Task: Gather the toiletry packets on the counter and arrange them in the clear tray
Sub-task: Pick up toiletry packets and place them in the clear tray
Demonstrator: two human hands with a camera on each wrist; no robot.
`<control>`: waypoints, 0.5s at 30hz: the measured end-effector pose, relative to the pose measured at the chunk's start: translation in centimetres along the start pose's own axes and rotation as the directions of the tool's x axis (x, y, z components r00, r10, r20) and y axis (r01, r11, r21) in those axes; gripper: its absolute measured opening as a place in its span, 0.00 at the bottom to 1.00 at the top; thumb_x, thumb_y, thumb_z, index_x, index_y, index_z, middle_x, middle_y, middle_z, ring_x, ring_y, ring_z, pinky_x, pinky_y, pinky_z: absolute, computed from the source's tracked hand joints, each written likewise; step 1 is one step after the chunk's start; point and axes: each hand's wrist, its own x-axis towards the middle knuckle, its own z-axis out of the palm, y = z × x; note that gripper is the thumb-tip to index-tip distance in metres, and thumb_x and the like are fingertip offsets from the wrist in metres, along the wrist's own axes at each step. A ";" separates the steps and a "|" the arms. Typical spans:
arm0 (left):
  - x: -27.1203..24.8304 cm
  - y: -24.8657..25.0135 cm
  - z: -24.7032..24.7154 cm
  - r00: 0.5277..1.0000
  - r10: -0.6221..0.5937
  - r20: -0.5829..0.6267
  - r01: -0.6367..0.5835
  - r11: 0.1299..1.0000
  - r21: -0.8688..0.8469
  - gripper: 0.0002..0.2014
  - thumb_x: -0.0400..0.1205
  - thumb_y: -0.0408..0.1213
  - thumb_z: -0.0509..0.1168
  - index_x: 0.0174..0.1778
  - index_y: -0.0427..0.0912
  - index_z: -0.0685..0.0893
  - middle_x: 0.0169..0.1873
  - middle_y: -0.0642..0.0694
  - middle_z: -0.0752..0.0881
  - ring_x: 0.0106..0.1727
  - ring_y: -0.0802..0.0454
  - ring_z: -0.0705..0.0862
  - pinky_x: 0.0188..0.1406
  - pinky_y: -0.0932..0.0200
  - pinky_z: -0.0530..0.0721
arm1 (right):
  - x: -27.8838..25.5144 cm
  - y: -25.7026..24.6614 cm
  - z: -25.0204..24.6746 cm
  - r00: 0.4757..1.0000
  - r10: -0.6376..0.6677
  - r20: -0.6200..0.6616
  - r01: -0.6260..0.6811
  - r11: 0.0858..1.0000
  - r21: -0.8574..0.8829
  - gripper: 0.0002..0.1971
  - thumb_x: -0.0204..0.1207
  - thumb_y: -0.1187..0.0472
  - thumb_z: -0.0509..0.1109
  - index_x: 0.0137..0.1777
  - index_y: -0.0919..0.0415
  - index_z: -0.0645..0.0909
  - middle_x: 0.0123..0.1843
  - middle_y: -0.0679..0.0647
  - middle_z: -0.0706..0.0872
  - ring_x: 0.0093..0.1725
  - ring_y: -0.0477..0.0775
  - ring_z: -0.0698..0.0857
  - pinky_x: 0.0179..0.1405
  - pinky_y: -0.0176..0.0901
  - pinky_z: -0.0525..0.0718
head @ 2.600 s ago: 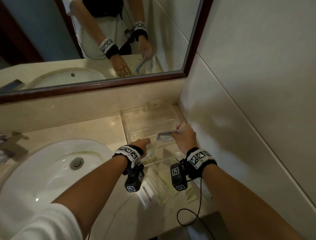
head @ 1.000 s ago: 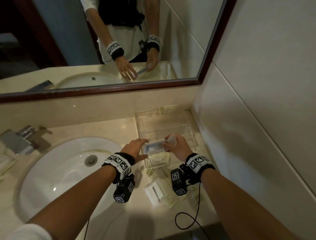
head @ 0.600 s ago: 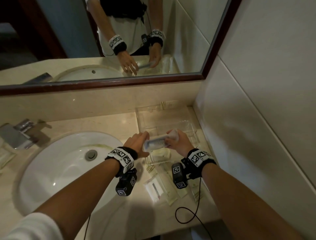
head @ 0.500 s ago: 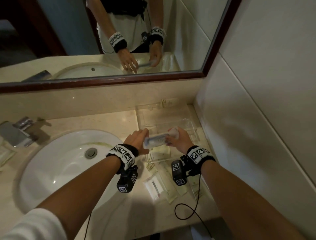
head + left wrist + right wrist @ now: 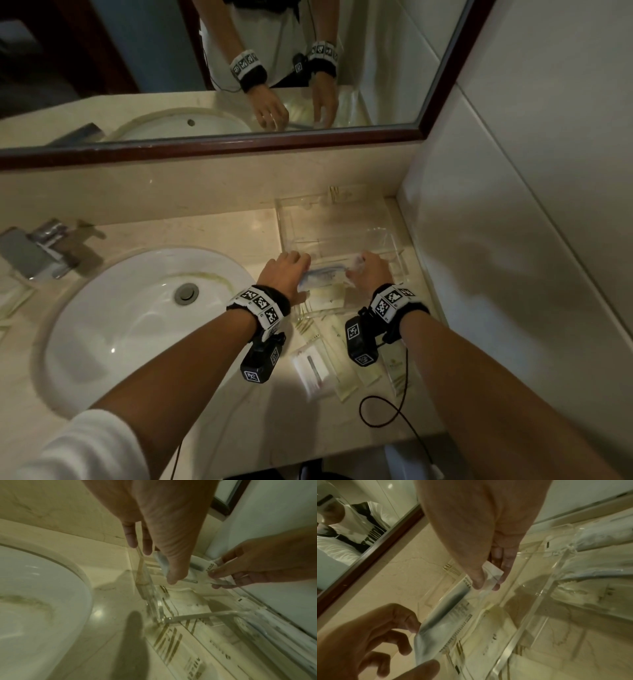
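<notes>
Both hands hold one long white packet level over the clear tray at the counter's back right corner. My left hand holds its left end between thumb and fingers. My right hand pinches the right end. In the left wrist view my left hand has its thumb on the packet. In the right wrist view my right hand pinches the packet by its flat tab. A cream packet lies in the tray's near compartment. Several loose packets lie on the counter below my wrists.
A white sink basin fills the counter's left, with a chrome faucet behind it. The mirror runs along the back and a tiled wall closes the right side. A black cable loops near the front edge.
The right hand first held the packet alone, then the left hand took its other end. Both hands have since brought it down closer over the tray's near part.
</notes>
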 end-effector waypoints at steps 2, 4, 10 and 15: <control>0.0 0.4 0.2 1.000 0.020 -0.005 -0.019 0.999 0.030 0.26 0.70 0.46 0.73 0.60 0.44 0.71 0.60 0.43 0.76 0.61 0.41 0.75 0.57 0.47 0.77 | 0.2 0.0 0.2 1.000 0.018 -0.022 -0.018 1.000 -0.005 0.04 0.76 0.65 0.70 0.47 0.63 0.78 0.53 0.65 0.83 0.48 0.60 0.81 0.42 0.43 0.75; -0.1 0.6 0.5 1.000 0.014 -0.002 -0.014 0.999 0.044 0.25 0.71 0.44 0.73 0.60 0.44 0.71 0.60 0.43 0.76 0.61 0.42 0.75 0.58 0.48 0.76 | 0.4 0.3 0.4 0.999 0.033 -0.040 -0.034 0.999 -0.003 0.02 0.76 0.70 0.64 0.43 0.66 0.78 0.49 0.67 0.84 0.45 0.61 0.82 0.40 0.44 0.75; -0.1 0.4 1.4 1.000 -0.003 0.015 0.002 0.997 0.074 0.20 0.74 0.36 0.68 0.62 0.43 0.75 0.63 0.44 0.75 0.64 0.44 0.73 0.61 0.50 0.75 | 1.1 0.9 0.7 0.998 0.065 -0.019 -0.064 0.997 0.049 0.10 0.77 0.70 0.63 0.54 0.71 0.83 0.58 0.69 0.85 0.54 0.66 0.86 0.44 0.46 0.80; 0.2 0.3 1.8 0.999 -0.006 0.038 0.002 0.994 0.106 0.20 0.78 0.38 0.64 0.68 0.47 0.76 0.63 0.47 0.80 0.66 0.45 0.74 0.64 0.51 0.72 | 1.7 1.7 0.7 0.995 0.101 0.008 -0.101 0.994 0.041 0.05 0.76 0.68 0.66 0.40 0.65 0.83 0.45 0.65 0.84 0.40 0.60 0.82 0.37 0.39 0.75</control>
